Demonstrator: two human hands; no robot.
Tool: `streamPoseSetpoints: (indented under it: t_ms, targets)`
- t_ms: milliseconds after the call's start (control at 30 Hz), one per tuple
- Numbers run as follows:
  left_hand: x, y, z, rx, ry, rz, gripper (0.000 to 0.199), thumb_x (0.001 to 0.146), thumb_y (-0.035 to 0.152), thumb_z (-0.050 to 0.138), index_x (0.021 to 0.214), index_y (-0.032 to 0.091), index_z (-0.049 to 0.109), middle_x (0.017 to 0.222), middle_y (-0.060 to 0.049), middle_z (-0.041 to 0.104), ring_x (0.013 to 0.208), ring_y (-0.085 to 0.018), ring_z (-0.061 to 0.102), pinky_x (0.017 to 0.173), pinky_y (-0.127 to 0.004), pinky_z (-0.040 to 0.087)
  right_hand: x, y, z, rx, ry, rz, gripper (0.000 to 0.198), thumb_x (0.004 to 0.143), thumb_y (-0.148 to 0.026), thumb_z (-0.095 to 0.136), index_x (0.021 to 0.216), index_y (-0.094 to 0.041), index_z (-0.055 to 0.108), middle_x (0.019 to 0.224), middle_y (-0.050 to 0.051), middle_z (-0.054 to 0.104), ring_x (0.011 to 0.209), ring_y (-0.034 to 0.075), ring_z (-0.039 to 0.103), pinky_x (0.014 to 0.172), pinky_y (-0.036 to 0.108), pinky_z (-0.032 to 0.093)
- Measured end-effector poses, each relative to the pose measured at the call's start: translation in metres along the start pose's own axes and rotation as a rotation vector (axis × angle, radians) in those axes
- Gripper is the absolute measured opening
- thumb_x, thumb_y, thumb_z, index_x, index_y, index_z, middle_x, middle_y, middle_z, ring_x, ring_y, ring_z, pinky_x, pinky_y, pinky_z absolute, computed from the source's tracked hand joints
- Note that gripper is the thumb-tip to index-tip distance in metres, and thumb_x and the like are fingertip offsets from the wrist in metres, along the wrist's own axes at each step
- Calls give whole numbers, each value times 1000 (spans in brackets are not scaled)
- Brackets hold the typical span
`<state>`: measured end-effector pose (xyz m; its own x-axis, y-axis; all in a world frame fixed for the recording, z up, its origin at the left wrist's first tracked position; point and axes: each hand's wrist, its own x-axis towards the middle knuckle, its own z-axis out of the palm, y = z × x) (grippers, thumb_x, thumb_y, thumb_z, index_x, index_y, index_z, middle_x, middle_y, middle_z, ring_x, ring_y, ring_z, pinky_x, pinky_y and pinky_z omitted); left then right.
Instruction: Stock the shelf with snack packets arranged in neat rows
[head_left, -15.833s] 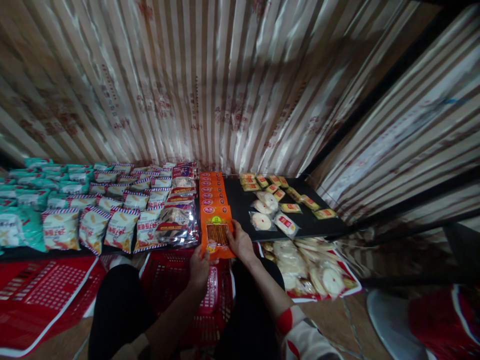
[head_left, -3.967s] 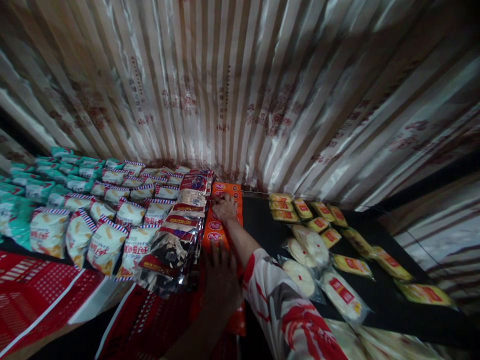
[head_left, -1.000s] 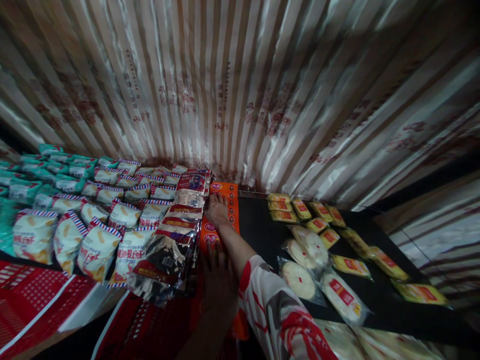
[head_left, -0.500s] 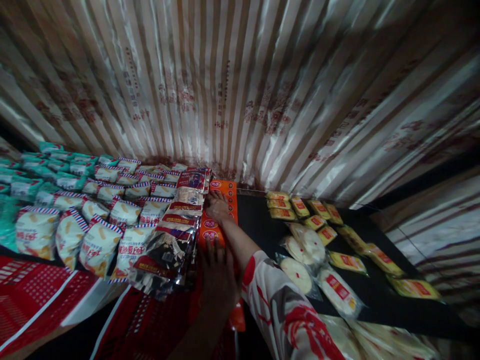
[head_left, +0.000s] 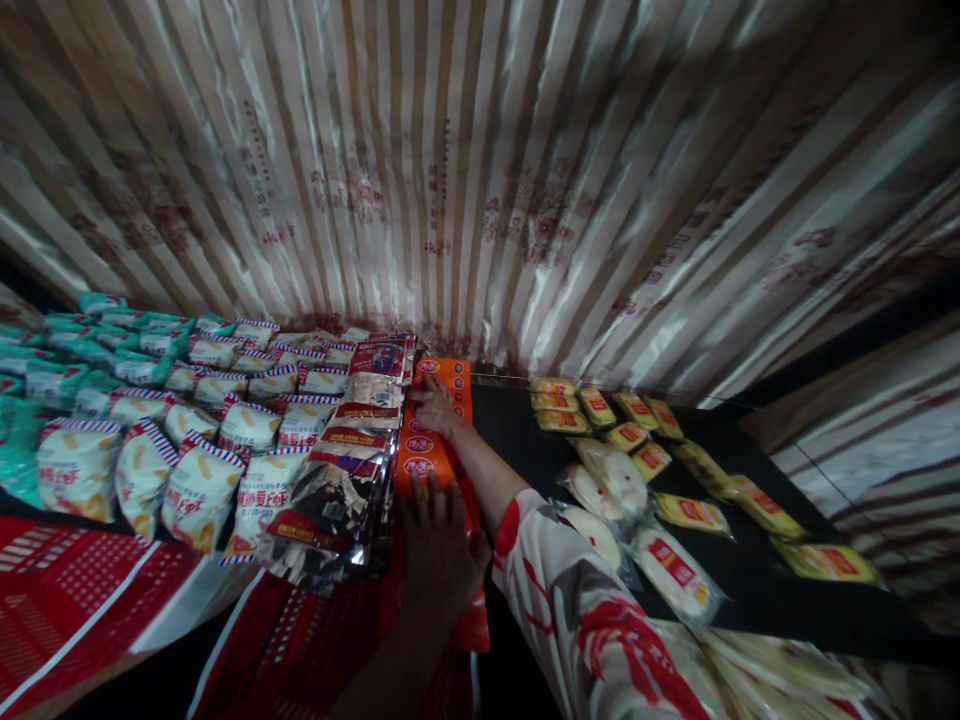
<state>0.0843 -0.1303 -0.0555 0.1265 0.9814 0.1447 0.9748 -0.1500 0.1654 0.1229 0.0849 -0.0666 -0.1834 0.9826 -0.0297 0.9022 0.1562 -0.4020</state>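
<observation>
A long orange strip of packaging with round pink logos (head_left: 444, 440) lies on the dark table, running away from me. My right hand (head_left: 439, 408) rests on its far part, fingers stretched toward the left edge. Nearer to me, my left hand (head_left: 441, 550) lies flat on the strip with fingers apart and thumb out to the right. Neither hand grips anything that I can see. Overlapping dark red and silver snack bags (head_left: 341, 475) form a row directly left of the strip, close to both hands.
White snack bags with striped tops (head_left: 199, 495) and teal bags (head_left: 56, 380) fill the left side. Red baskets (head_left: 67, 590) stand below the front edge. On the right, yellow packs (head_left: 690, 512) and wrapped pale round cakes (head_left: 600, 490) lie on the black tabletop (head_left: 502, 425). A striped curtain hangs behind.
My right hand has shifted slightly on the strip, its fingers pointing more to the left. My left thumb is spread farther out. The view has moved a little.
</observation>
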Motion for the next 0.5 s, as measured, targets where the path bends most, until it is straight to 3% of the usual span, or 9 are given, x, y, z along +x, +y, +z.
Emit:
streamPoseSetpoints:
  t_ms: [300, 500]
  targets:
    - [0, -1, -1, -41, -11, 14, 64, 83, 54, 38, 132, 14, 44, 137, -18, 44, 133, -39, 26, 105, -62, 17, 0, -1, 5, -30, 0, 15, 26, 80, -30, 53, 101, -30, 68, 143, -3, 40, 134, 23, 25, 106, 39, 19]
    - [-1, -2, 0, -11, 10, 23, 65, 81, 53, 42, 133, 14, 42, 139, -17, 42, 132, -39, 26, 104, -61, 20, -1, -2, 2, -44, 13, 11, 40, 79, -31, 50, 118, -27, 59, 126, 2, 58, 124, 21, 41, 104, 40, 23]
